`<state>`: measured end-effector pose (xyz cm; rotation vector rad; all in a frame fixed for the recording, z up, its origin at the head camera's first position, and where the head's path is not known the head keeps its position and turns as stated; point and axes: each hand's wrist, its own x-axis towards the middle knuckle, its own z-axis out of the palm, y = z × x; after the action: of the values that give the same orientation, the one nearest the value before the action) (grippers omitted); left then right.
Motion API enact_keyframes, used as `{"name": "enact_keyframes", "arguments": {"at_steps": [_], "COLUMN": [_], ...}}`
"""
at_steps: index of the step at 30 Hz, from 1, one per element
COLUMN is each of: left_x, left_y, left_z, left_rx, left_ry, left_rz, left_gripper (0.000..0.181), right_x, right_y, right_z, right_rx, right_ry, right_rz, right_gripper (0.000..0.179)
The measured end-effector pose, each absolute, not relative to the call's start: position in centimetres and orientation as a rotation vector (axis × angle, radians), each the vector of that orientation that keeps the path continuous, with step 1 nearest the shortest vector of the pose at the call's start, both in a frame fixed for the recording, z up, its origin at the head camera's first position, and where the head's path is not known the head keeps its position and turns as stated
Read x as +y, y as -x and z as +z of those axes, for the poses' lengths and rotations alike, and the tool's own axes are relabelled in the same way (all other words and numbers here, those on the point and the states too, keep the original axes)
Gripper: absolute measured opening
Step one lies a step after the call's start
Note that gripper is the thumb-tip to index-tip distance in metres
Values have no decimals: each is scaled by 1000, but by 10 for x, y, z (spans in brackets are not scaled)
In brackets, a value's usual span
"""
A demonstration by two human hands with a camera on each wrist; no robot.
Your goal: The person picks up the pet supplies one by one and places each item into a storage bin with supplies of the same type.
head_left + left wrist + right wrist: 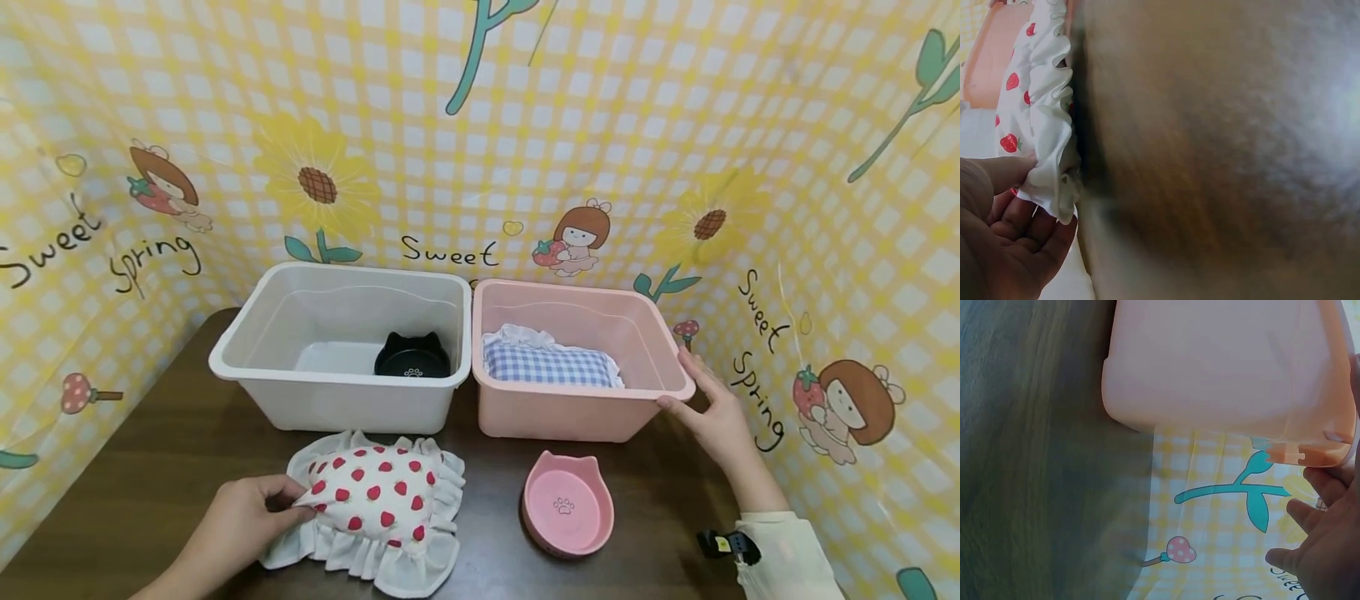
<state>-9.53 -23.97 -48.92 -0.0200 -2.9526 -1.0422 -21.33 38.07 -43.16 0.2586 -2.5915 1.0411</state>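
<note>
In the head view my left hand pinches the left edge of a white pillow with red strawberries and a ruffled border. The left wrist view shows the thumb and fingers around its ruffle. My right hand touches the right front corner of a pink bin, thumb at the front rim. In the right wrist view its fingers are spread and fairly straight beside the bin's wall. A blue-checked pillow with white ruffles lies inside that bin.
Left of the pink bin stands a white bin, with a black cat-eared bowl inside. A pink cat-eared bowl sits on the dark wooden table. Yellow checked cloth encloses the back and sides.
</note>
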Motion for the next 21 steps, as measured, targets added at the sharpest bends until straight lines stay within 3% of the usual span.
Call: {"name": "enact_keyframes", "arguments": {"at_steps": [10, 21], "left_x": [-224, -213], "left_y": [89, 85], "left_z": [-470, -420], "left_rx": [-2864, -2778], "left_ry": [130, 306], "left_rz": [-1079, -1124], "left_gripper": [22, 25], "right_x": [380, 380], "right_y": [211, 213], "right_z": [-432, -426], "right_rx": [-2615, -2625], "right_ry": [-246, -235], "right_rz": [1094, 1137], "right_gripper": [78, 80]}}
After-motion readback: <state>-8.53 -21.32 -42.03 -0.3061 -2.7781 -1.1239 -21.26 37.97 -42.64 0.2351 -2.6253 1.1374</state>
